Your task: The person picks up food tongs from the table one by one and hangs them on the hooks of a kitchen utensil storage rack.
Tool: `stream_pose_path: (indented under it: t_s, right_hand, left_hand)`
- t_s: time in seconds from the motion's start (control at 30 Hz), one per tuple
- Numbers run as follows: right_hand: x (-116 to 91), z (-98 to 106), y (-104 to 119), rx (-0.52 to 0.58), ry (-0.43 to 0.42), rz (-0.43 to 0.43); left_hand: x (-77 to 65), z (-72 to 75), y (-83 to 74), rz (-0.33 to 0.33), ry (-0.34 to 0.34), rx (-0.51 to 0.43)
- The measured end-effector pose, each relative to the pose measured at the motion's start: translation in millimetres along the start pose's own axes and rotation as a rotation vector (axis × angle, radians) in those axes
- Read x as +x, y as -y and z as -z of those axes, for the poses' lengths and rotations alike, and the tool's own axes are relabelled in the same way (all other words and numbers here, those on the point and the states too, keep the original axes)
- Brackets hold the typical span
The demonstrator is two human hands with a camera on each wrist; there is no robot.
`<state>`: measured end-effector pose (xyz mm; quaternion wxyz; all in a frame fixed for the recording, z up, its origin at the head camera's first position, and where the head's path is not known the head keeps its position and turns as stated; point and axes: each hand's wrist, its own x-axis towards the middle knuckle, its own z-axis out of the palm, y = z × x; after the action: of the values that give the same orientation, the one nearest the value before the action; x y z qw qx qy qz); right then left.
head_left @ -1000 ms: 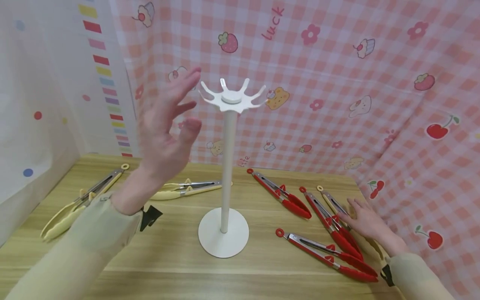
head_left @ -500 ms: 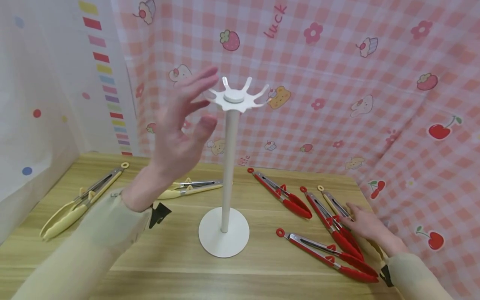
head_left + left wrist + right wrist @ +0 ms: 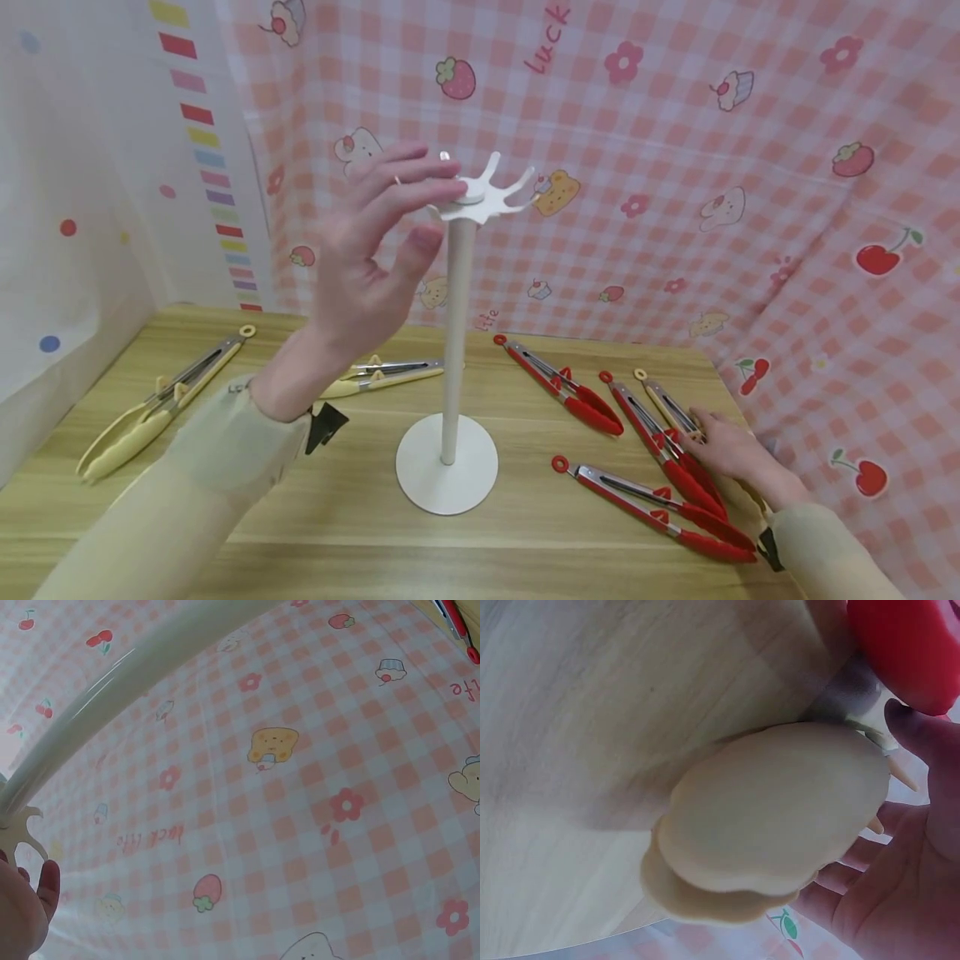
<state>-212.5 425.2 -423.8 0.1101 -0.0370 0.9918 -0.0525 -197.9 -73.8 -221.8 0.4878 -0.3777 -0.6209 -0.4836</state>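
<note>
My left hand (image 3: 360, 267) reaches up to a white stand (image 3: 454, 333) with a round base and a crown of upturned hooks. Its fairly straight fingers rest on the stand's top knob, the thumb beside the crown. In the left wrist view the pole (image 3: 112, 697) slants above part of the hand (image 3: 21, 911). Low on the right, my right hand (image 3: 731, 450) holds cream-yellow tongs (image 3: 660, 400) lying on the table, thumb and fingers on opposite sides. The right wrist view shows their scalloped head (image 3: 780, 802) close up, beside the hand (image 3: 900, 892).
Red tongs (image 3: 667, 450) lie right beside the held pair; two more red tongs, one at the back (image 3: 558, 383) and one in front (image 3: 652, 508), lie nearby. Yellow tongs lie at the far left (image 3: 165, 400) and behind the pole (image 3: 390, 375). Fabric walls enclose the wooden table (image 3: 375, 550).
My left hand has moved right, from beside the stand onto its top. The right hand's fingers have drawn in slightly around the yellow tongs. The tongs have stayed in place.
</note>
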Motion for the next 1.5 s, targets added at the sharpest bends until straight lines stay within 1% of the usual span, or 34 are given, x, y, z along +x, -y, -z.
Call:
stream_pose_path:
  t_s: [0.13, 0.33, 0.5, 0.63, 0.7, 0.8, 0.9, 0.97, 1.17, 1.37, 1.5]
  right_hand:
    - [0, 1, 1, -0.015, -0.013, -0.002]
    - [-2, 0, 3, -0.04, -0.051, 0.022]
    - [0, -1, 2, -0.047, -0.039, 0.029]
    - [3, -5, -1, -0.039, -0.038, 0.026]
    - [5, -10, -5, -0.049, -0.056, 0.029]
    - [6, -12, -7, -0.051, -0.062, 0.037]
    - [6, -9, -4, -0.056, -0.059, 0.031]
    - [3, -4, 1, -0.045, -0.045, 0.028]
    - [0, -2, 3, -0.048, -0.044, 0.039]
    - [-2, -2, 1, -0.039, -0.034, 0.024]
    - [1, -4, 2, -0.036, -0.035, 0.021]
  left_hand:
    - [3.3, -0.2, -0.1, -0.019, 0.007, 0.031]
    - [8.1, 0.8, 0.7, -0.043, 0.018, 0.058]
    - [13.1, 0.9, 0.5, -0.041, 0.051, 0.04]
    - [13.6, 1.0, 1.3, -0.014, 0.065, 0.011]
    - [13.5, 0.4, 1.9, -0.006, 0.059, -0.001]
    - [13.3, -2.0, 3.2, -0.017, 0.037, -0.011]
    - [13.2, -5.1, 4.6, -0.034, 0.009, -0.015]
    - [13.0, -6.6, 5.3, -0.034, -0.004, -0.021]
    - [11.7, -9.8, 5.5, -0.041, -0.034, -0.031]
    - [9.6, -11.4, 5.2, -0.042, -0.031, -0.025]
    - [9.0, -9.8, 5.2, -0.027, -0.032, -0.016]
